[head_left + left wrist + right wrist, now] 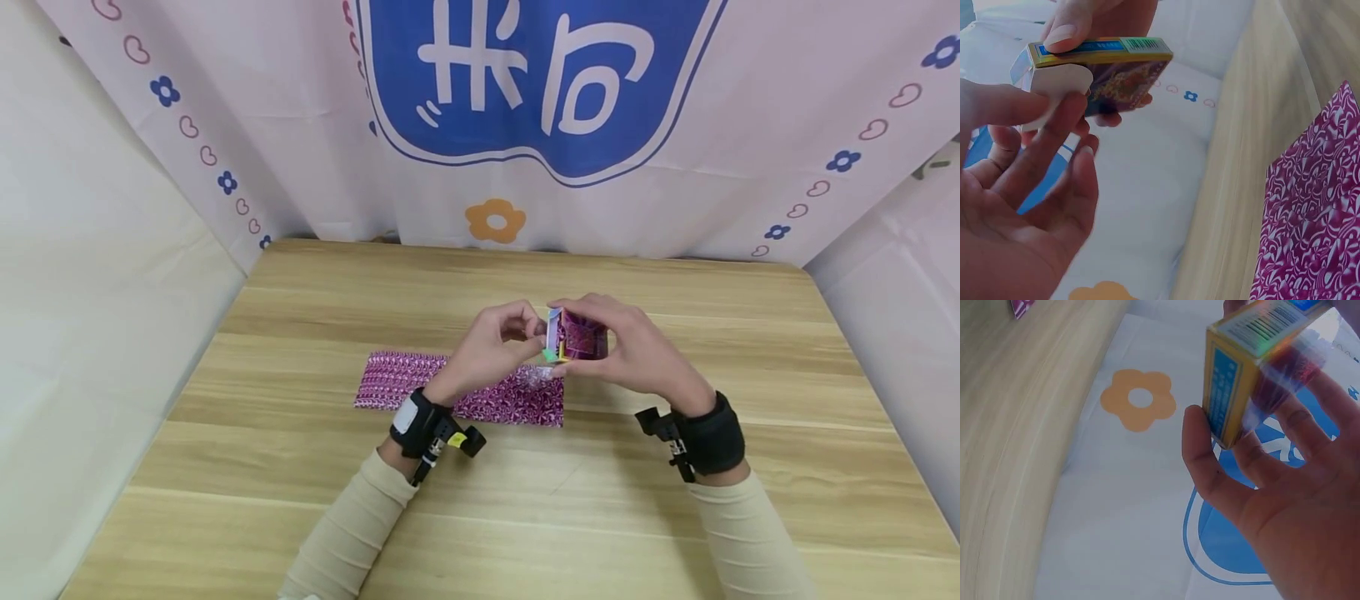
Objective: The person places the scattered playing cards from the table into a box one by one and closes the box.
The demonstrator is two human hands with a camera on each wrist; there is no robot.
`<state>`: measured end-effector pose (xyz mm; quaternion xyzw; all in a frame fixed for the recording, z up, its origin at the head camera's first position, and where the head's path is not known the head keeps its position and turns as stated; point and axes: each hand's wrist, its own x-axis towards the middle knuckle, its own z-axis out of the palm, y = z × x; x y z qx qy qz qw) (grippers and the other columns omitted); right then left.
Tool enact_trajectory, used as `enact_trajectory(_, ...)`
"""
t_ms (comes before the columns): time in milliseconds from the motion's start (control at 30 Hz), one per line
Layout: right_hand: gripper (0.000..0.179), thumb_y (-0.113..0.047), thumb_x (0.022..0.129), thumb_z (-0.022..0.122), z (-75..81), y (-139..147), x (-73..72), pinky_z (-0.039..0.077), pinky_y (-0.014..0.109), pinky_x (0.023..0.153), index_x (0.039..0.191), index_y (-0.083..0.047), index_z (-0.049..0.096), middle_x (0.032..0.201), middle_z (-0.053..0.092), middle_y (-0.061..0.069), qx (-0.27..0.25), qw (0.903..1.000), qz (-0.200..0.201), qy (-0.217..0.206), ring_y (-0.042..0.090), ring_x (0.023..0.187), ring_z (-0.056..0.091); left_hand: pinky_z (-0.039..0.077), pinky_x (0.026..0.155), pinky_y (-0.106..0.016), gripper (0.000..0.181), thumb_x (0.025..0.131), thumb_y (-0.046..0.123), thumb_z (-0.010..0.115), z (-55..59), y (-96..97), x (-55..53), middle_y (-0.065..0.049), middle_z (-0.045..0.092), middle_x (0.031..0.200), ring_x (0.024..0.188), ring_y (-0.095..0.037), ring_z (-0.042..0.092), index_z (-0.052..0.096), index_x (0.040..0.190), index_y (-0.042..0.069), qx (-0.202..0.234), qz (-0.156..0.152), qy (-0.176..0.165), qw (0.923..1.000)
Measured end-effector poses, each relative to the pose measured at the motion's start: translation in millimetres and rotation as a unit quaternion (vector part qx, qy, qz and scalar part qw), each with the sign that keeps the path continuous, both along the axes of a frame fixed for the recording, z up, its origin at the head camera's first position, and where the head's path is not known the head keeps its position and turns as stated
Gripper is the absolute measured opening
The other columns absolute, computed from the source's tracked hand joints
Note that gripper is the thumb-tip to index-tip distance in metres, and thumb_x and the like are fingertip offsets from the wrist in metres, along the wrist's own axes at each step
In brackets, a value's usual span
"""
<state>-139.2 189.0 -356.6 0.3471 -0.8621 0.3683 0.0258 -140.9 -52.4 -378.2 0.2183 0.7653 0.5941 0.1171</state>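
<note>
Above the table, my right hand (637,350) grips a small card box (585,336) by its edges, fingers along one side and thumb on the other. The box has yellow edges, a barcode and a dark purple patterned face. My left hand (1035,187) is at its end and pinches a white end flap (1063,81) between thumb and finger. Beneath the hands lies a magenta-and-white patterned strip (510,404), partly hidden by the left hand. A shiny clear patch (534,377) shows over the strip, perhaps plastic film.
The wood-grain table (555,517) reaches back to a hanging white cloth (315,183) with a blue emblem and an orange flower. Pale cloth walls stand at both sides. Each wrist wears a black strap with a small camera.
</note>
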Motion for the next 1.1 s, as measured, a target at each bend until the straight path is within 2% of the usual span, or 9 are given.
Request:
enact_trajectory(133, 0.078, -0.022, 0.076, 0.096, 0.4, 2.3, -0.9, 0.058, 0.029, 0.081, 0.146, -0.013, 0.061, 0.123, 0.072, 0.007, -0.006, 0.9999, -0.003, 0.011, 0.016, 0.102, 0.066, 0.054, 0.105, -0.045, 0.006, 0.1, 0.009, 0.065, 1.3, -2.1, 0.3, -0.007, 0.07, 0.113, 0.11, -0.022, 0.068, 0.059, 0.1, 0.011, 0.019, -0.014, -0.018, 0.9996)
enact_trajectory(233, 0.079, -0.021, 0.078, 0.094, 0.7, 3.0, -1.9, 0.058, 0.027, 0.079, 0.148, -0.011, 0.059, 0.122, 0.072, 0.008, -0.007, 0.9999, -0.001, 0.011, 0.015, 0.1, 0.066, 0.055, 0.104, -0.046, 0.011, 0.099, 0.012, 0.066, 2.2, -4.8, 0.7, -0.009, 0.072, 0.119, 0.115, -0.022, 0.069, 0.061, 0.109, 0.012, 0.033, -0.023, -0.029, 0.9988)
enact_trajectory(400, 0.076, -0.016, 0.085, 0.089, 1.5, 3.9, -2.1, 0.058, 0.03, 0.079, 0.152, -0.008, 0.054, 0.128, 0.07, 0.012, 0.002, 0.9999, -0.01, -0.011, 0.017, 0.098, 0.066, 0.056, 0.102, -0.049, 0.041, 0.095, 0.011, 0.075, 1.3, -7.2, -0.3, -0.011, 0.072, 0.127, 0.118, -0.027, 0.07, 0.062, 0.133, 0.017, 0.059, -0.05, -0.015, 0.9969)
enact_trajectory(600, 0.076, -0.016, 0.087, 0.087, 2.6, 4.2, -0.8, 0.062, 0.042, 0.087, 0.153, -0.004, 0.052, 0.137, 0.068, 0.017, 0.013, 0.9993, -0.02, -0.029, 0.022, 0.103, 0.069, 0.058, 0.102, -0.045, 0.077, 0.09, 0.008, 0.083, -2.0, -6.1, -1.9, -0.012, 0.075, 0.125, 0.112, -0.025, 0.073, 0.047, 0.156, 0.022, 0.07, -0.06, 0.01, 0.9957)
enact_trajectory(733, 0.079, -0.015, 0.085, 0.088, 2.8, 5.0, 0.3, 0.062, 0.045, 0.087, 0.153, 0.0, 0.05, 0.133, 0.07, 0.018, 0.024, 0.9991, -0.019, -0.031, 0.023, 0.101, 0.069, 0.058, 0.102, -0.04, 0.084, 0.087, 0.009, 0.085, -3.8, -4.9, -3.0, -0.011, 0.077, 0.121, 0.11, -0.022, 0.074, 0.044, 0.159, 0.025, 0.061, -0.06, 0.016, 0.9962)
enact_trajectory(867, 0.089, -0.017, 0.082, 0.092, 5.1, 5.4, 1.3, 0.062, 0.05, 0.093, 0.157, -0.002, 0.045, 0.134, 0.071, 0.022, 0.023, 0.9987, -0.018, -0.042, 0.031, 0.111, 0.072, 0.056, 0.105, -0.043, 0.082, 0.087, 0.013, 0.086, -5.7, -4.6, -3.3, -0.006, 0.077, 0.119, 0.111, -0.019, 0.072, 0.047, 0.157, 0.027, 0.039, -0.06, 0.023, 0.9972)
enact_trajectory(1000, 0.102, -0.021, 0.076, 0.096, 6.1, 4.9, 1.6, 0.062, 0.052, 0.096, 0.161, -0.007, 0.04, 0.131, 0.072, 0.022, 0.018, 0.9984, -0.014, -0.051, 0.035, 0.12, 0.071, 0.053, 0.11, -0.047, 0.077, 0.088, 0.016, 0.085, -6.6, -4.8, -3.0, -0.005, 0.077, 0.117, 0.113, -0.017, 0.069, 0.05, 0.156, 0.022, 0.028, -0.056, 0.032, 0.9975)
enact_trajectory(1100, 0.1, -0.022, 0.078, 0.094, 5.5, 2.2, 1.3, 0.063, 0.049, 0.094, 0.161, -0.008, 0.041, 0.129, 0.073, 0.02, 0.011, 0.9988, -0.007, -0.047, 0.032, 0.116, 0.072, 0.052, 0.112, -0.048, 0.075, 0.088, 0.014, 0.084, -4.5, -5.8, -2.4, -0.008, 0.077, 0.116, 0.113, -0.018, 0.069, 0.05, 0.156, 0.016, 0.039, -0.05, 0.029, 0.9976)
